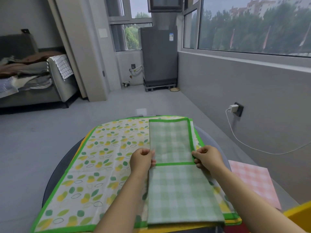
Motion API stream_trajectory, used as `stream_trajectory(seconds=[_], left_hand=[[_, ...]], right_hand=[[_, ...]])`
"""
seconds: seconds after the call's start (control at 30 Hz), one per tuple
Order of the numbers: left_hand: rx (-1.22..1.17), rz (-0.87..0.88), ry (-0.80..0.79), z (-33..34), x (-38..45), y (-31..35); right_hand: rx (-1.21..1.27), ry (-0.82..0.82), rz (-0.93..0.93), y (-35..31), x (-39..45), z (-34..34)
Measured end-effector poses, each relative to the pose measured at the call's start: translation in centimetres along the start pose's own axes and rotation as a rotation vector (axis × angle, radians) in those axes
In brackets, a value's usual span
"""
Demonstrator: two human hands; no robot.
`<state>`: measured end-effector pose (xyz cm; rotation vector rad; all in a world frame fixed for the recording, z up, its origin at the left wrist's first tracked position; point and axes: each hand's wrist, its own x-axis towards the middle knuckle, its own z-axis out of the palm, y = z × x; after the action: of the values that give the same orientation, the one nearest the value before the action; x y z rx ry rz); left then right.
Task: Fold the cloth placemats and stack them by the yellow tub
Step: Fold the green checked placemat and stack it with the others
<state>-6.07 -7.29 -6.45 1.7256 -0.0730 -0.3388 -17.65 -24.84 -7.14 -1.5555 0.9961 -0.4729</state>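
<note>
A green checked placemat with a bright green border lies as a long folded strip on top of a spread leaf-print placemat. My left hand pinches the strip's left edge at its green hem. My right hand pinches the right edge at the same hem. The far half of the strip lies flat beyond my hands. A folded pink checked placemat lies to the right. A corner of the yellow tub shows at the bottom right.
Edges of more placemats, orange and yellow, peek out beneath the leaf-print one on the round dark table. A white charger cable hangs from a wall socket at right. A sofa stands far left, a grey appliance at the back.
</note>
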Motion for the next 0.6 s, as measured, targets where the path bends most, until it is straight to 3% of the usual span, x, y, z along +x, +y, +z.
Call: stream_trajectory(seconds=[0.17,0.3,0.47,0.6], left_hand=[[-0.170,-0.058,-0.129,-1.6,-0.7,0.1],[-0.257,-0.054,-0.187,-2.5,-1.7,0.3],[-0.034,0.037,-0.201,-3.7,-2.7,-0.6],[0.042,0.106,-0.194,-4.0,-3.5,-0.7]], right_hand=[[0.199,-0.114,-0.002,-0.4,-1.0,-1.0],[0.357,-0.307,-0.015,-0.5,-1.2,-2.1],[0.319,-0.283,-0.015,-0.5,-1.8,-2.6],[0.095,-0.272,-0.063,-0.2,-2.2,-3.3]])
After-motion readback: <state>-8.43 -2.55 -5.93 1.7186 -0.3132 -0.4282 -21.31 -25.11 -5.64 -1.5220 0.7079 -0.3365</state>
